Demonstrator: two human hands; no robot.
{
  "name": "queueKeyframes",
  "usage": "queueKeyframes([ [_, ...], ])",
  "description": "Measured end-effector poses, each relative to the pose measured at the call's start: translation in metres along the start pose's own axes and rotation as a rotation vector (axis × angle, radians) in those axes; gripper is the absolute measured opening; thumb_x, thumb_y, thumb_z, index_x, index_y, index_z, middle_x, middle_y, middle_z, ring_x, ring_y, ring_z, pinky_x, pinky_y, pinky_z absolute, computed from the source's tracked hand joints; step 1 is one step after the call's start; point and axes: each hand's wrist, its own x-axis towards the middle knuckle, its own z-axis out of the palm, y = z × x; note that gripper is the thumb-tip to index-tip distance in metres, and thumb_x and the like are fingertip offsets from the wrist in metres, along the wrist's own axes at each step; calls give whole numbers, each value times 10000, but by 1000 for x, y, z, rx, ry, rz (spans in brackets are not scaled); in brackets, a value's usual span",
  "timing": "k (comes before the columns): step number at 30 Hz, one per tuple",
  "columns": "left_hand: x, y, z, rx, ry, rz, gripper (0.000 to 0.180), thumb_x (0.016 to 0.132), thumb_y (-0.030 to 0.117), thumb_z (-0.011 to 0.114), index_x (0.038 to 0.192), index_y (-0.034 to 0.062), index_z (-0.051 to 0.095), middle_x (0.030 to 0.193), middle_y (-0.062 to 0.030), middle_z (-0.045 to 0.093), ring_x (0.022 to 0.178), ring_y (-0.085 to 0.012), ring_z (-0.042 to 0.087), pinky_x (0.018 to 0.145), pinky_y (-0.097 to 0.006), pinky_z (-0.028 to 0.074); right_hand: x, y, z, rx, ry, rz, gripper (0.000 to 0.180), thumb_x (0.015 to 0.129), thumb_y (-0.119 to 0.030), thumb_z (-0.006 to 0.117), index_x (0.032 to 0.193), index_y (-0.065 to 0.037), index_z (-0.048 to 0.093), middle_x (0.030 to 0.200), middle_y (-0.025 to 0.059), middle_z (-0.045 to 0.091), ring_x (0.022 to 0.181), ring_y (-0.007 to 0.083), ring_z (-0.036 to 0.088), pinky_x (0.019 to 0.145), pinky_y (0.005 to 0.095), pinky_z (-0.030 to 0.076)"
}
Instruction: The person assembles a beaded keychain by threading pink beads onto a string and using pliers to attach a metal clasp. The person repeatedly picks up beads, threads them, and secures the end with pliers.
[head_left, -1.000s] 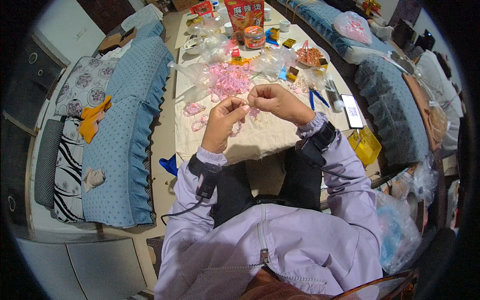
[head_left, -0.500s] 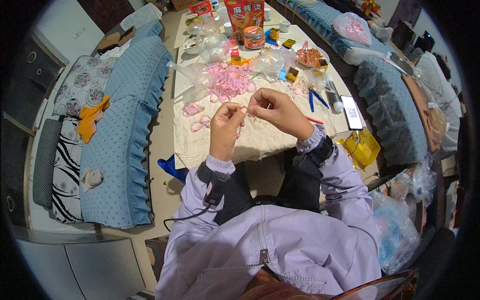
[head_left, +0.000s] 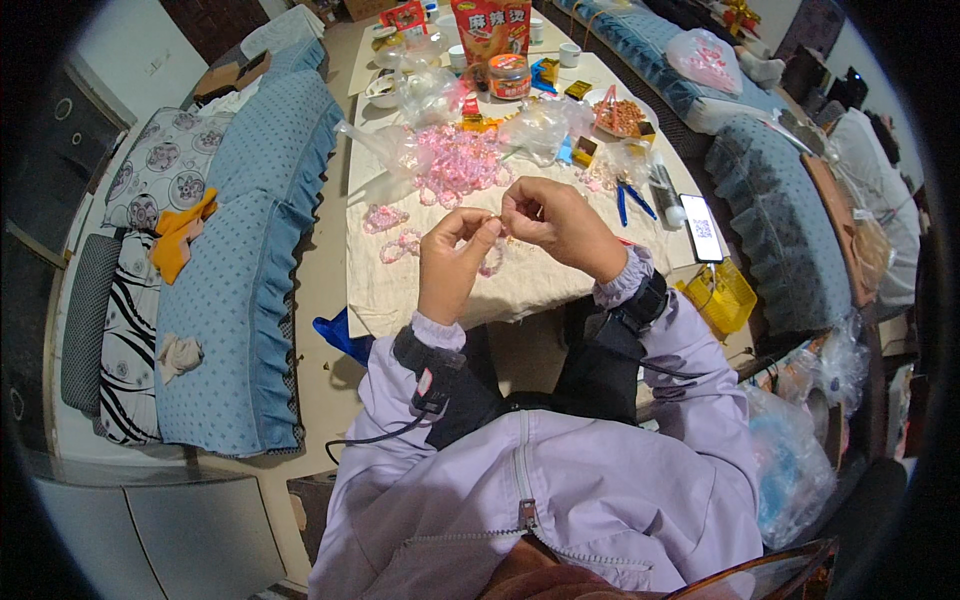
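My left hand (head_left: 450, 265) and my right hand (head_left: 562, 228) meet fingertip to fingertip above the near part of the table. Both are closed in a pinch, and what sits between the tips is too small to make out. Just below the fingers shows a loop of pink beads (head_left: 493, 262); whether it hangs from them or lies on the cloth I cannot tell. Left of my left hand lie a pink bead bracelet (head_left: 402, 245) and a small bunch of pink beads (head_left: 384, 218). Farther back is a big heap of pink bead strings (head_left: 458, 162).
Blue-handled pliers (head_left: 634, 204), a clear tube (head_left: 666, 194) and a lit phone (head_left: 701, 228) lie to the right. Behind are plastic bags (head_left: 432, 98), an orange-lidded jar (head_left: 509, 77) and a dish of orange-brown beads (head_left: 620, 115). A yellow basket (head_left: 724, 298) sits beside the table.
My hands stay pinched together and have shifted very slightly to the right. More of the pink bead loop below them shows now.
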Motion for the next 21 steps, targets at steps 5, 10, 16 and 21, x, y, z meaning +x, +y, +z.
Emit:
queueKeyframes([
  [5, 14, 8, -11, 383, 27, 355, 154, 894, 115, 748, 1020, 27, 749, 865, -17, 686, 832, -132, 620, 810, -271, 486, 3, -4, -1, 50, -6, 4, 198, 881, -191, 691, 869, -8, 618, 708, 89, 629, 635, 159, 604, 602, 314, 478],
  [10, 24, 25, -15, 288, 1, 189, 118, 851, 106, 762, 933, 22, 747, 874, -36, 728, 801, -116, 621, 764, -279, 481, 10, -2, -1, 125, -40, 11, 152, 930, -151, 667, 912, -13, 606, 745, -9, 552, 682, 63, 503, 613, 235, 428],
  [16, 25, 40, -19, 295, -37, 178, 135, 863, 144, 766, 933, 30, 748, 868, -21, 728, 781, -88, 602, 738, -260, 470, 14, 0, -3, 157, -72, -14, 120, 950, -124, 652, 945, -18, 596, 783, -41, 533, 718, 34, 470, 637, 206, 416],
  [21, 24, 35, -21, 270, -61, 181, 158, 907, 181, 738, 939, 27, 726, 863, -10, 708, 798, -77, 589, 736, -250, 467, 11, -9, -7, 25, -48, -45, 117, 938, -123, 655, 938, -24, 592, 773, -22, 548, 699, 54, 488, 623, 228, 425],
])
